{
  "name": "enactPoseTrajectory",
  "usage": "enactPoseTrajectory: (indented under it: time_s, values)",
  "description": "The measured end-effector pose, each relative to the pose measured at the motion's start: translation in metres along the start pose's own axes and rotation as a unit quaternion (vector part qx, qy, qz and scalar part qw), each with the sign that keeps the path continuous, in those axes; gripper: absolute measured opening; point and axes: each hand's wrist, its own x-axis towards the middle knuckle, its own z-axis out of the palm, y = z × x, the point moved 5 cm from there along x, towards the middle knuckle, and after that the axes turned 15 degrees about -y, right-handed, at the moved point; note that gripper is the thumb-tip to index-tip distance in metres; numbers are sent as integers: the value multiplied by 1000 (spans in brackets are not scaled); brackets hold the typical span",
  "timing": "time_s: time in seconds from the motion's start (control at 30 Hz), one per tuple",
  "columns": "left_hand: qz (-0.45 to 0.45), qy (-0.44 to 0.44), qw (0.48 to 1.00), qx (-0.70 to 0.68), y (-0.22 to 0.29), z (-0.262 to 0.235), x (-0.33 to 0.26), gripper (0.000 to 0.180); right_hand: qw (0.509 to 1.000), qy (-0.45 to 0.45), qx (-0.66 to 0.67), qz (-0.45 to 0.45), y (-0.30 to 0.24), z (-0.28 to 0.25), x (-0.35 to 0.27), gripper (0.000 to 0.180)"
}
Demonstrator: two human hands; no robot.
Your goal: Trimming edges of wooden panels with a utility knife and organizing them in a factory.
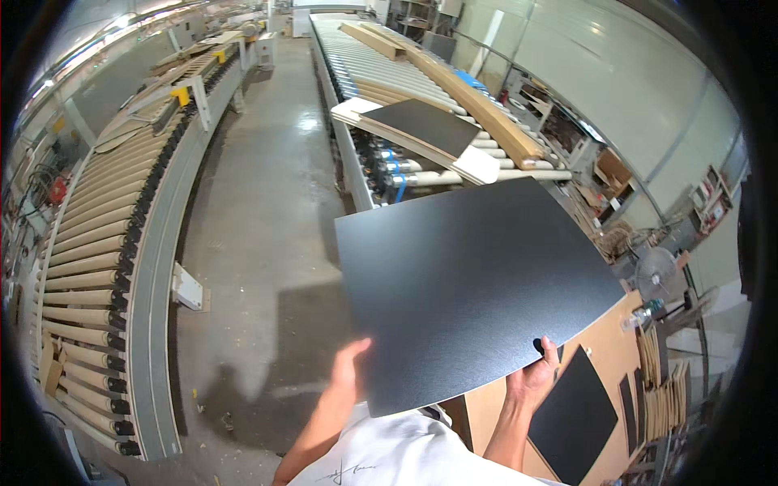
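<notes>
From the head camera, both hands hold up one big black board [470, 292] in the air, in front of the person's chest. The left hand [348, 368] grips the near edge by its left corner, thumb on top. The right hand [535, 377] grips the same edge further right, fingers curled over the top. The hands are well apart. The board looks flat, thin and stiff, and I think it is fairly light but wide, so holding it by the edges with two hands seems best. Its face looks smooth, so it might slip. Past the hands, a roller track [381, 73] carries another dark board [421, 125] and long wood strips [478, 101]. Below the right hand, a brown table [616, 340] has a small black panel [575, 413] on it.
</notes>
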Motion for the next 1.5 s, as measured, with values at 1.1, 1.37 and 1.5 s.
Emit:
enactPoseTrajectory:
  time_s: [1.1, 1.37, 1.5]
  values:
    - [85, 119, 917, 371, 332, -17, 475, 34, 868, -146, -169, 443, 339, -33, 406, 21]
    - [85, 27, 941, 327, 373, -22, 613, 29, 890, -33, -270, 366, 326, -46, 432, 20]
    - [71, 17, 923, 378, 379, -22, 639, 34, 895, 52, -315, 312, 308, -66, 425, 17]
